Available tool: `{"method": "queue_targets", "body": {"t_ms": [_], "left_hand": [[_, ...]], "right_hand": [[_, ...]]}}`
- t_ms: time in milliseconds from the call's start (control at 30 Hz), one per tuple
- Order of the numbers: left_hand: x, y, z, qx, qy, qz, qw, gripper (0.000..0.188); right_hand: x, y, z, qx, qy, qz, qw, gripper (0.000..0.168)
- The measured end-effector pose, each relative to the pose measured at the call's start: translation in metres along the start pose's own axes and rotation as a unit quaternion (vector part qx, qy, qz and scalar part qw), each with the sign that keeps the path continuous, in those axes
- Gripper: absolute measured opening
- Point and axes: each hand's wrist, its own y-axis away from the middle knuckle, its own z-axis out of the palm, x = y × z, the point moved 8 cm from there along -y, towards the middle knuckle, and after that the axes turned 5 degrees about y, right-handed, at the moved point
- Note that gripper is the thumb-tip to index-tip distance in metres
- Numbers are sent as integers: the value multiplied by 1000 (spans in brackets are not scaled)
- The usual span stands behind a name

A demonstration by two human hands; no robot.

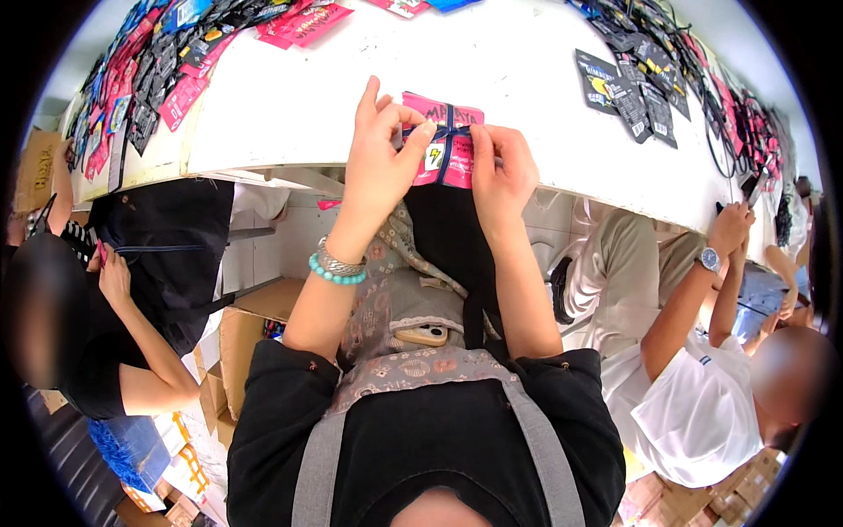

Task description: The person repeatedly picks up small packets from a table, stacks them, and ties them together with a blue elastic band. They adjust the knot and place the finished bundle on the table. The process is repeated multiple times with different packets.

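In front of me a small stack of pink printed packets (pixel 461 172) lies at the near edge of the white table (pixel 421 59). A dark blue ribbon (pixel 450 143) crosses it both ways, with a knot or bow near the middle. My left hand (pixel 385 155) pinches the ribbon between thumb and forefinger on the left, its other fingers raised. On the other side, my right hand (pixel 504 165) pinches the ribbon at the stack's right edge. Whether the knot is tight cannot be made out.
Heaps of pink, black and blue packets (pixel 141 72) cover the table's left end. Black packets (pixel 632 99) and dark straps lie at the right. One person (pixel 151 369) works at my left, another (pixel 698 408) at my right. A cardboard box (pixel 240 336) stands by my left elbow.
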Motion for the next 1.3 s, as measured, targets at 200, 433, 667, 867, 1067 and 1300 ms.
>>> {"method": "queue_targets", "body": {"t_ms": [200, 433, 667, 867, 1067, 1300], "left_hand": [[6, 4, 0, -49, 141, -129, 980, 25], [22, 18, -9, 59, 193, -96, 975, 28], [30, 26, -4, 128, 208, -73, 967, 31], [12, 31, 4, 164, 214, -61, 961, 32], [12, 17, 6, 61, 201, -53, 976, 30], [28, 11, 10, -22, 254, -80, 964, 31]], "right_hand": [[-9, 0, -1, -7, -97, 4, 995, 12], [-11, 7, -2, -57, -217, 214, 951, 19], [-22, 21, -17, -56, -171, 241, 954, 20], [-4, 35, -6, -75, -205, 280, 935, 21], [-5, 10, -29, -90, -13, 167, 982, 21], [-5, -17, -13, -72, -146, 136, 977, 16]]}}
